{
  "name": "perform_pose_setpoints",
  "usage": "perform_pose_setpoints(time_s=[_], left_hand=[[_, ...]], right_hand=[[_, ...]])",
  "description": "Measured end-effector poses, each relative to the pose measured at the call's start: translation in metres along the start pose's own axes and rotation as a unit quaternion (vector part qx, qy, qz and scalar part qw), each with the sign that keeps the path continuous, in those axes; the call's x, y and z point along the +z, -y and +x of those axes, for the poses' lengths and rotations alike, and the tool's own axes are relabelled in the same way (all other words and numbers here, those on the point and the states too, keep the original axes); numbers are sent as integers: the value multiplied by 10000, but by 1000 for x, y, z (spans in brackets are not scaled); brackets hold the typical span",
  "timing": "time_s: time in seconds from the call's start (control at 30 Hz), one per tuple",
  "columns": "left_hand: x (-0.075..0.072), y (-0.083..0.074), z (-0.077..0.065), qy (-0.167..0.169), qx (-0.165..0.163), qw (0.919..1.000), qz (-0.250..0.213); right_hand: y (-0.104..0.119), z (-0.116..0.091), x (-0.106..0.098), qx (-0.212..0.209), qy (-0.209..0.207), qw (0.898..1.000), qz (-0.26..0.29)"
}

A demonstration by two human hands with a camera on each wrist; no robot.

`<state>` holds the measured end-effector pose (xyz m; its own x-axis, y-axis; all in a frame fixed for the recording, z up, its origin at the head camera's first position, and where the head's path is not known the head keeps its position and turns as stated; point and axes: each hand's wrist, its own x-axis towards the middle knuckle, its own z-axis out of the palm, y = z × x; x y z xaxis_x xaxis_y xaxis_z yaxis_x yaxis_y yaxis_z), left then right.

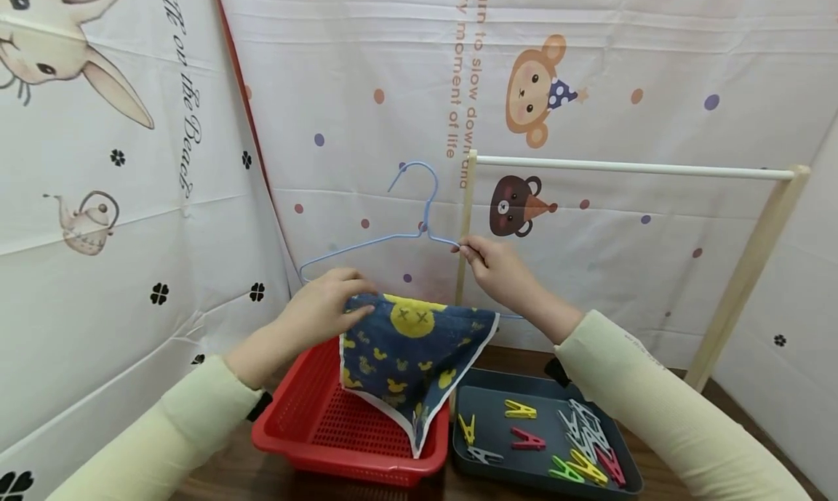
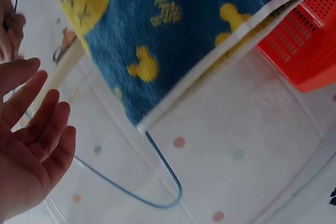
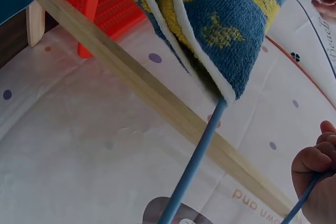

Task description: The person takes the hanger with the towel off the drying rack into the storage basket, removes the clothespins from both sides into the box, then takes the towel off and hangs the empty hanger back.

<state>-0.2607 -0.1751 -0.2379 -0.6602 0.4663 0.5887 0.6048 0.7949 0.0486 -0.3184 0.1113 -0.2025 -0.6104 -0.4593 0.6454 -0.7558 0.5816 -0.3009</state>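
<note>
A blue wire clothes hanger [image 1: 373, 246] is held up, its hook pointing upward. Over its lower bar hangs a navy towel [image 1: 399, 348] with yellow figures and white edging, folded over the bar. My right hand [image 1: 494, 268] pinches the hanger's right shoulder; the right wrist view shows those fingers curled round the blue wire. Beside the towel's upper left corner is my left hand [image 1: 327, 305]. In the left wrist view its fingers [image 2: 44, 135] are loosely bent, apart from the towel, with nothing between them.
Below the towel stands a red plastic basket [image 1: 294, 443]. A dark grey tray [image 1: 484, 392] to its right holds several yellow, red, green and grey clothespins [image 1: 527, 438]. Behind it rises a wooden rack with a white rail [image 1: 628, 165]. Printed cloth [image 1: 366, 43] covers the walls.
</note>
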Motion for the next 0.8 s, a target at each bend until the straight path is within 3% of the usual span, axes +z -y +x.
perform_pose_setpoints(time_s=[0.2, 0.43, 0.67, 0.8], left_hand=[[11, -6, 15, 136, 303, 9985, 446], [13, -9, 36, 294, 359, 9981, 398], [5, -13, 56, 150, 319, 9986, 389], [-1, -20, 65, 115, 340, 9973, 643]], right_hand=[[-2, 5, 1, -13, -255, 9996, 133], [-2, 18, 0, -125, -918, 9957, 97], [-1, 34, -22, -181, -1225, 9921, -177], [1, 37, -37, -8, -1271, 9915, -271]])
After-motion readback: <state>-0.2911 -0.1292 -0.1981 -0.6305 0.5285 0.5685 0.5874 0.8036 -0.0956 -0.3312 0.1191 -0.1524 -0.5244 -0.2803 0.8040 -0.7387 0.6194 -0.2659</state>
